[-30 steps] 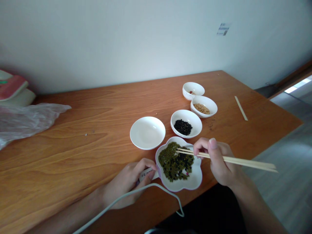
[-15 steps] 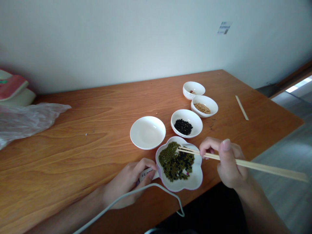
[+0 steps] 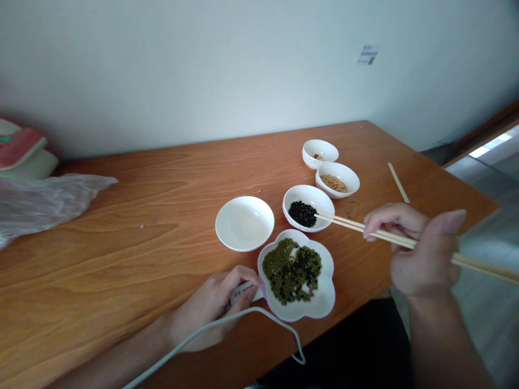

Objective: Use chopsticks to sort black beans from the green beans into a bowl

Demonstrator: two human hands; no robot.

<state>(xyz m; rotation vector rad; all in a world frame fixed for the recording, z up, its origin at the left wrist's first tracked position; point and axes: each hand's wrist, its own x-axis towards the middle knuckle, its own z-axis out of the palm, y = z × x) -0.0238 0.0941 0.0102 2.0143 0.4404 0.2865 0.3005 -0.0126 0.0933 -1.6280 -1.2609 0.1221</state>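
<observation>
My left hand (image 3: 219, 305) is closed round the handle of a white flower-shaped dish (image 3: 324, 302) with a purple rim. Green beans (image 3: 279, 259) mixed with black beans lie in the dish. My right hand (image 3: 421, 248) grips a pair of wooden chopsticks (image 3: 352, 223). Their tips are at the right edge of the black beans (image 3: 302, 213) inside a white bowl (image 3: 324, 201); whether a bean is between them cannot be made out. Left of that bowl stands an empty white bowl (image 3: 244, 224).
Farther back are a bowl of tan beans (image 3: 352, 175) and a bowl with a few reddish bits (image 3: 333, 152). A wooden stick (image 3: 398, 182) lies at the right. A pale cable (image 3: 206, 327) crosses my left wrist. At the left are a plastic bag (image 3: 48, 197) and a red-and-white container (image 3: 26, 151).
My right hand has moved right and slightly up with the chopsticks. Their tips have gone from the flower-shaped dish to the bowl of black beans. My left hand keeps its hold.
</observation>
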